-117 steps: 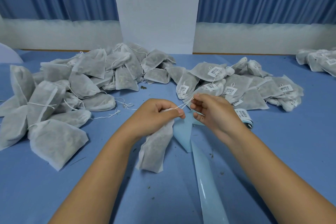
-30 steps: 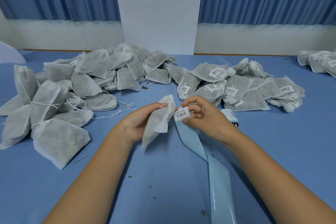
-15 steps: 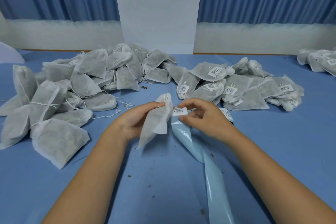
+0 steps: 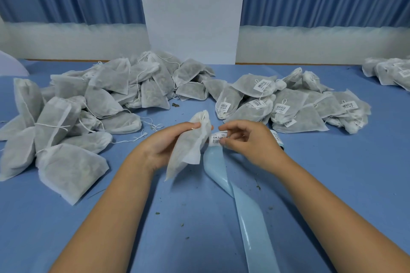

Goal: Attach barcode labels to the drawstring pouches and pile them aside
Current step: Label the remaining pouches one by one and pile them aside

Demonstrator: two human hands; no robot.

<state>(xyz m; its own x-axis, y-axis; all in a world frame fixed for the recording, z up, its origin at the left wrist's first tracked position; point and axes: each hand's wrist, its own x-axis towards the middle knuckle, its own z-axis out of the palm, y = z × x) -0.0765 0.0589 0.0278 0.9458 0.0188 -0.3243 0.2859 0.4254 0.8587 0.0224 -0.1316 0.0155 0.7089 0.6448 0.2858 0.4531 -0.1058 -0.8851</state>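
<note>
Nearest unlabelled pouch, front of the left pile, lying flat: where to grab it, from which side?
Probably pinch the nearest unlabelled pouch at its near corner, coming from the person's side over the table. It lies flat with that corner pointing out free, while its gathered neck, upper left, butts against neighbouring pouches.

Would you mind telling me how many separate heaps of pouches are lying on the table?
3: an unlabelled heap at the left, a labelled heap right of centre, and a third heap cut off by the far right edge. Others may lie out of view.
</note>
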